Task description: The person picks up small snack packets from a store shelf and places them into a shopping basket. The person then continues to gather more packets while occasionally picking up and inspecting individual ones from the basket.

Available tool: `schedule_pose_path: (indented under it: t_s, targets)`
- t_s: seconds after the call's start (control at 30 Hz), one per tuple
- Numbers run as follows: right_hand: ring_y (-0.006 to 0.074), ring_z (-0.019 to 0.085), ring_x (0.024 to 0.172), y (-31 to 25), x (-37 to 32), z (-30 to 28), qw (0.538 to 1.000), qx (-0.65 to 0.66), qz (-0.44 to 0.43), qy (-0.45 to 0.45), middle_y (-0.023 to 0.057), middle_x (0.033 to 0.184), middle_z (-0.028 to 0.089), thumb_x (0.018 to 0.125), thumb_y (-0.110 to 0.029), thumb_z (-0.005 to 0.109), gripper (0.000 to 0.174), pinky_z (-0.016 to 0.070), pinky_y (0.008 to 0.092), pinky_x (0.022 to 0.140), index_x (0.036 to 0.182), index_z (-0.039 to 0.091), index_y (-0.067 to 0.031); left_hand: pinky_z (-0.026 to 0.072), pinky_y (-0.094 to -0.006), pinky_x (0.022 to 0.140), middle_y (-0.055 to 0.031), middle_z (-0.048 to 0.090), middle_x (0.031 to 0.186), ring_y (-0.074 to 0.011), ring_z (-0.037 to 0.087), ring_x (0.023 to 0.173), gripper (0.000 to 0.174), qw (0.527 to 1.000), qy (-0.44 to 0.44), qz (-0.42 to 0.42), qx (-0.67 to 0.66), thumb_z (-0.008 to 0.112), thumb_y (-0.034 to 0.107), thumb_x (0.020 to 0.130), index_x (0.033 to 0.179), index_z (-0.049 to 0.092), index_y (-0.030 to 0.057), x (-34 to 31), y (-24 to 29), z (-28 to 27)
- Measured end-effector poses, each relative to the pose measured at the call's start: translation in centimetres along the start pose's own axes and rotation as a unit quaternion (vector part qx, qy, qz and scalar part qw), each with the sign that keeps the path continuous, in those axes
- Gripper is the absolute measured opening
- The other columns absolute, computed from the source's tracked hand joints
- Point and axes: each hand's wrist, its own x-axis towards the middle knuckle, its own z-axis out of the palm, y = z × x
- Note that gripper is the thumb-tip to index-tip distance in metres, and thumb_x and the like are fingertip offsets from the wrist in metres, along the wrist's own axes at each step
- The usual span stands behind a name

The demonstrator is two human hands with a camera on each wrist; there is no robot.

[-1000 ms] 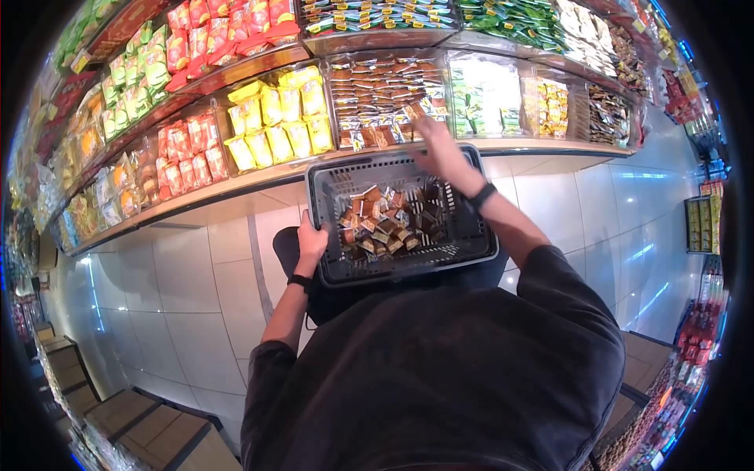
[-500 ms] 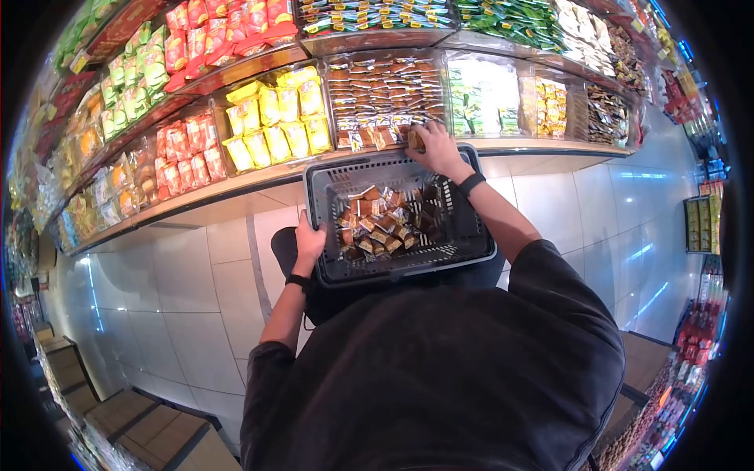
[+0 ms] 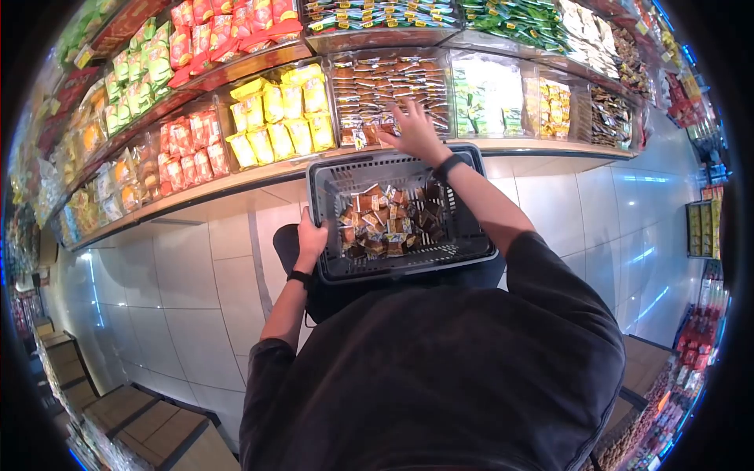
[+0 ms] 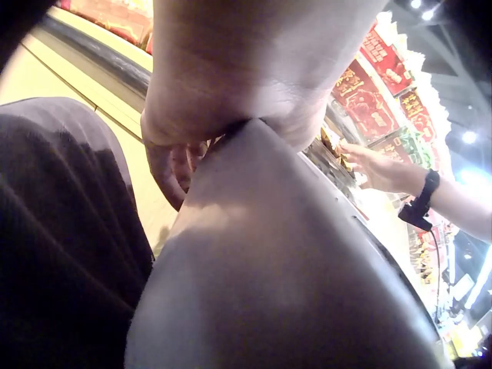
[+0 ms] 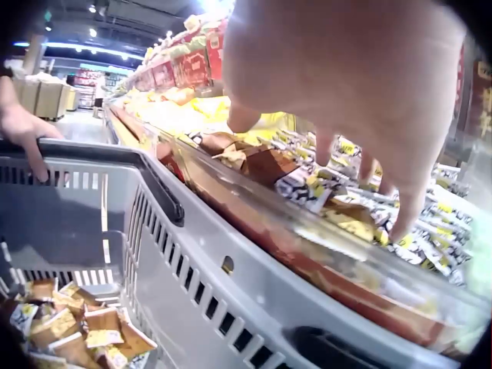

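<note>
A curved shop shelf point(image 3: 550, 146) with clear-fronted bins of bright snack bags fills the top of the head view. Below it, a person in a dark top holds a grey basket point(image 3: 328, 182) against their body, just beside the shelf edge. The left hand point(image 3: 312, 238) has its grip clenched round the basket's left rim. The right hand point(image 3: 416, 129) reaches over the far rim into a bin of brown packets point(image 3: 377, 86), its grip released, fingers spread and holding nothing. Small brown and orange wrapped snacks point(image 3: 385, 221) lie heaped on the basket floor.
</note>
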Motion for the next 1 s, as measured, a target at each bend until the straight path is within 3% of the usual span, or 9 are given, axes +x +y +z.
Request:
schedule_pose_path:
  t_s: [0.07, 0.13, 0.17, 0.27, 0.33, 0.53, 0.67, 0.8, 1.0]
  targets:
    - [0.0524, 0.034, 0.139, -0.8, 0.6, 2.9, 0.999, -0.033, 0.039, 0.001, 0.0308, 0.147, 0.041, 0.08, -0.069, 0.069, 0.086, 0.0381, 0.0697, 0.099, 0.137, 0.056, -0.0057, 0.0539, -0.0446, 0.084, -0.0252, 0.071, 0.097, -0.0435, 0.068, 0.098, 0.035, 0.999, -0.027, -0.023, -0.004, 0.069, 0.01, 0.084, 0.115, 0.055, 0.0011, 0.0, 0.3, -0.3]
    - [0.0546, 0.029, 0.141, -1.5, 0.3, 4.6, 0.998, -0.009, 0.053, 0.023, 0.0335, 0.148, 0.038, 0.079, -0.067, 0.07, 0.087, 0.034, 0.073, 0.1, 0.141, 0.053, -0.0086, 0.0539, -0.0448, 0.084, -0.0251, 0.071, 0.098, -0.0434, 0.069, 0.098, 0.035, 0.999, -0.027, -0.026, -0.005, 0.07, 0.011, 0.084, 0.114, 0.055, 0.0011, 0.1, 0.0, -0.3]
    - [0.0487, 0.037, 0.137, -2.0, -0.2, 4.3, 0.997, -0.02, 0.06, 0.034, 0.0279, 0.145, 0.041, 0.08, -0.056, 0.076, 0.079, 0.0358, 0.0626, 0.106, 0.138, 0.053, -0.0071, 0.054, -0.0449, 0.084, -0.0252, 0.071, 0.098, -0.0435, 0.069, 0.098, 0.035, 0.999, -0.027, -0.034, -0.006, 0.07, 0.01, 0.084, 0.114, 0.055, 0.0013, 0.1, 0.1, -0.3]
    - [0.0436, 0.047, 0.126, -1.7, -1.5, 2.8, 0.989, 0.145, -0.002, -0.018, 0.0214, 0.132, 0.051, 0.077, -0.04, 0.081, 0.066, 0.0409, 0.0568, 0.101, 0.129, 0.056, -0.0088, 0.0542, -0.0451, 0.084, -0.0256, 0.071, 0.098, -0.0438, 0.069, 0.097, 0.034, 0.999, -0.024, -0.033, -0.007, 0.069, 0.01, 0.084, 0.113, 0.055, 0.0014, 0.0, 0.3, -0.2]
    - [0.041, 0.052, 0.115, -3.8, -3.5, -0.1, 0.993, 0.091, -0.074, -0.017, 0.0182, 0.118, 0.056, 0.077, -0.027, 0.082, 0.052, 0.0437, 0.0486, 0.097, 0.12, 0.059, -0.0096, 0.0542, -0.045, 0.084, -0.0258, 0.071, 0.098, -0.0441, 0.068, 0.098, 0.033, 1.0, -0.022, 0.007, -0.011, 0.067, 0.009, 0.084, 0.114, 0.055, 0.0013, 0.0, 0.1, -0.3]
    - [0.0415, 0.052, 0.12, -5.9, -9.1, -2.2, 0.952, 0.216, -0.16, -0.144, 0.0188, 0.125, 0.054, 0.08, -0.02, 0.078, 0.036, 0.043, 0.047, 0.106, 0.11, 0.062, -0.0065, 0.0543, -0.0449, 0.084, -0.0259, 0.07, 0.099, -0.0438, 0.068, 0.098, 0.035, 1.0, -0.017, -0.013, -0.013, 0.066, 0.009, 0.084, 0.116, 0.055, 0.0015, 0.1, -0.3, 0.0]
    - [0.0408, 0.048, 0.128, -6.6, -4.4, -1.6, 0.969, 0.19, -0.097, -0.122, 0.0204, 0.137, 0.05, 0.083, -0.026, 0.079, 0.051, 0.0412, 0.0471, 0.108, 0.124, 0.058, -0.0041, 0.0541, -0.0456, 0.085, -0.0268, 0.07, 0.1, -0.0443, 0.068, 0.1, 0.036, 1.0, -0.011, -0.005, -0.004, 0.066, 0.009, 0.084, 0.118, 0.055, 0.0014, 0.1, 0.2, -0.1]
    - [0.0423, 0.045, 0.13, -6.7, 1.6, 3.8, 0.991, 0.067, -0.096, -0.07, 0.0222, 0.143, 0.044, 0.081, -0.034, 0.077, 0.073, 0.0381, 0.0572, 0.106, 0.141, 0.046, -0.0046, 0.0542, -0.0465, 0.087, -0.0277, 0.07, 0.101, -0.0449, 0.068, 0.101, 0.036, 1.0, -0.019, -0.016, 0.001, 0.067, 0.008, 0.084, 0.117, 0.055, 0.0013, 0.3, -0.9, 0.1]
    - [0.0366, 0.051, 0.114, -7.7, 0.6, 5.3, 0.995, 0.032, -0.092, -0.028, 0.014, 0.119, 0.055, 0.084, -0.007, 0.067, 0.034, 0.0414, 0.0553, 0.095, 0.116, 0.058, -0.0053, 0.0542, -0.0471, 0.085, -0.0274, 0.07, 0.1, -0.0455, 0.067, 0.101, 0.033, 0.999, -0.027, -0.025, -0.012, 0.067, 0.005, 0.084, 0.114, 0.055, 0.0013, 0.1, -0.3, 0.0]
